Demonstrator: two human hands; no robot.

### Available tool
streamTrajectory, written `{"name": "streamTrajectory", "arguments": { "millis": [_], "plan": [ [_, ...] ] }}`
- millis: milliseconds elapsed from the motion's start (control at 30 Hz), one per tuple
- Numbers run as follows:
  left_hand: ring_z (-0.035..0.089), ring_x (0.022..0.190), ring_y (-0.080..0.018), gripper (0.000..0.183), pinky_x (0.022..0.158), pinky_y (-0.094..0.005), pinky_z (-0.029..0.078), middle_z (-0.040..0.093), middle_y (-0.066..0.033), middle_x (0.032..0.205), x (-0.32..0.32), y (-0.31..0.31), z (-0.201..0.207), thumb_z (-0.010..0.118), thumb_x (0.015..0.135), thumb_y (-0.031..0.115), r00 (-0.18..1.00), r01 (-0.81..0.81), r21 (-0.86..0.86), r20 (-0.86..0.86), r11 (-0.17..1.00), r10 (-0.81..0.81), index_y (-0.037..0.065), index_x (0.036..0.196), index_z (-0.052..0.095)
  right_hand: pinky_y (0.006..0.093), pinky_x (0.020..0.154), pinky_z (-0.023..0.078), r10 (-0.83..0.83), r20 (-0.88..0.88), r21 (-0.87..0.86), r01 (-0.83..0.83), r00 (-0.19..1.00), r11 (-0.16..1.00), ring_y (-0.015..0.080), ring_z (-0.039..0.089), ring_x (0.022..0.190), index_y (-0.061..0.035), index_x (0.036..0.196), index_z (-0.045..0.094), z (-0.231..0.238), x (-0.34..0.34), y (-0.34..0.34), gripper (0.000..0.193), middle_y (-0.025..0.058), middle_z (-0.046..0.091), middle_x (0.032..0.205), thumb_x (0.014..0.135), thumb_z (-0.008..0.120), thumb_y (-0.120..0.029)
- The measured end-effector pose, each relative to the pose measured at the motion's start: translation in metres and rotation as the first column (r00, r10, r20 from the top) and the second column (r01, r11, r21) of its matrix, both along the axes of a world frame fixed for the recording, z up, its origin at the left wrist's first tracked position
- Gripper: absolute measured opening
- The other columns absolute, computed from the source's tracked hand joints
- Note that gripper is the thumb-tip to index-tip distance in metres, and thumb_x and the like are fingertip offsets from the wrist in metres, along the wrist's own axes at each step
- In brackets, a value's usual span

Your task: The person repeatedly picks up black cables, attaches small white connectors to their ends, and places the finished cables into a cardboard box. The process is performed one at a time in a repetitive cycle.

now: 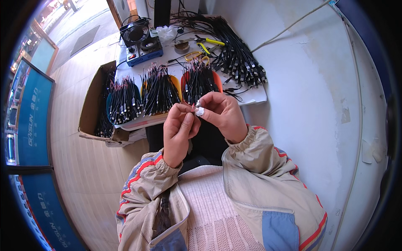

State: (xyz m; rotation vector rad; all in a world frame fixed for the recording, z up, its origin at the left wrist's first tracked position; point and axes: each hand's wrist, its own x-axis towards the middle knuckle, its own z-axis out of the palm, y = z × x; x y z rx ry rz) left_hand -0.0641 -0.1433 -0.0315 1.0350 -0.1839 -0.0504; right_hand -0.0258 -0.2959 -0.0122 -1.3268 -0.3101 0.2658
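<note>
Just in front of the white surface (257,96), left hand (179,129) is pinching thin reddish wires (193,108) between thumb and index finger; right hand (226,115), white wrap (200,111) showing on its thumb, is holding its fingertips right beside them, can't tell if gripping; wires are sitting between both hands, black cables (199,81) are filling orange tray (217,82) behind, yellow-handled pliers (215,42) are lying farther back

Blue panels (37,115) at left, blue-based appliance (143,50) on white table (256,94), plastic bag (166,34) beside it; pale wall (312,104) right
</note>
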Motion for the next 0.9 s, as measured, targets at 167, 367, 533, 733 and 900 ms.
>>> {"name": "streamTrajectory", "arguments": {
  "millis": [167, 367, 533, 733, 900],
  "plan": [
    [0.040, 0.059, -0.0046, 0.004, 0.051, -0.0180, 0.029, 0.049, 0.0006, 0.073, -0.001, -0.004, -0.002, 0.047, 0.099, 0.006, 0.994, -0.093, 0.105, 0.058, 0.990, 0.087, 0.003, 0.101, 0.048, 0.0196, 0.068, 0.050, -0.010, 0.096, -0.076, 0.018, 0.995, 0.997, 0.0038, 0.060, 0.077, 0.0009, 0.096, 0.061, -0.001, -0.001, -0.002, 0.015, 0.0007, 0.063, 0.088, 0.086, 0.070, -0.008],
    [0.040, 0.060, -0.0045, 0.006, 0.051, -0.0179, 0.028, 0.049, -0.0003, 0.073, 0.000, -0.003, -0.003, 0.047, 0.099, 0.008, 0.999, 0.022, -0.012, -0.044, 1.000, -0.022, 0.003, 0.102, 0.049, 0.0203, 0.069, 0.050, -0.077, 0.099, -0.053, 0.082, 0.992, 0.995, 0.0051, 0.061, 0.076, 0.0015, 0.095, 0.063, -0.006, -0.002, -0.002, 0.013, 0.0031, 0.065, 0.089, 0.087, 0.068, -0.008],
    [0.035, 0.057, -0.0044, 0.006, 0.049, -0.0183, 0.024, 0.049, -0.0015, 0.072, 0.000, -0.006, -0.007, 0.047, 0.099, 0.009, 0.989, 0.095, -0.296, -0.077, 0.950, -0.123, 0.004, 0.102, 0.049, 0.0230, 0.072, 0.053, 0.073, -0.213, 0.358, 0.008, 0.974, 0.934, 0.0100, 0.064, 0.078, 0.0008, 0.099, 0.063, -0.016, -0.005, 0.003, 0.013, 0.0064, 0.067, 0.090, 0.089, 0.066, -0.007],
    [0.032, 0.055, -0.0044, 0.005, 0.048, -0.0180, 0.024, 0.048, -0.0014, 0.071, -0.002, -0.003, -0.008, 0.048, 0.099, 0.011, 0.966, 0.154, -0.420, -0.126, 0.895, -0.225, 0.006, 0.099, 0.048, 0.0244, 0.076, 0.054, 0.202, -0.301, 0.512, -0.021, 0.932, 0.859, 0.0120, 0.065, 0.083, 0.0003, 0.101, 0.062, -0.023, -0.008, 0.002, 0.013, 0.0069, 0.067, 0.093, 0.091, 0.063, -0.006],
    [0.031, 0.054, -0.0043, 0.006, 0.047, -0.0183, 0.024, 0.046, 0.0001, 0.069, -0.002, -0.001, -0.008, 0.046, 0.100, 0.012, 0.943, 0.192, -0.475, -0.154, 0.858, -0.296, 0.007, 0.101, 0.048, 0.0234, 0.078, 0.052, 0.119, -0.254, 0.485, 0.020, 0.960, 0.874, 0.0118, 0.064, 0.086, 0.0004, 0.101, 0.062, -0.026, -0.011, 0.006, 0.012, 0.0070, 0.067, 0.094, 0.091, 0.062, -0.005]
  ]
}}
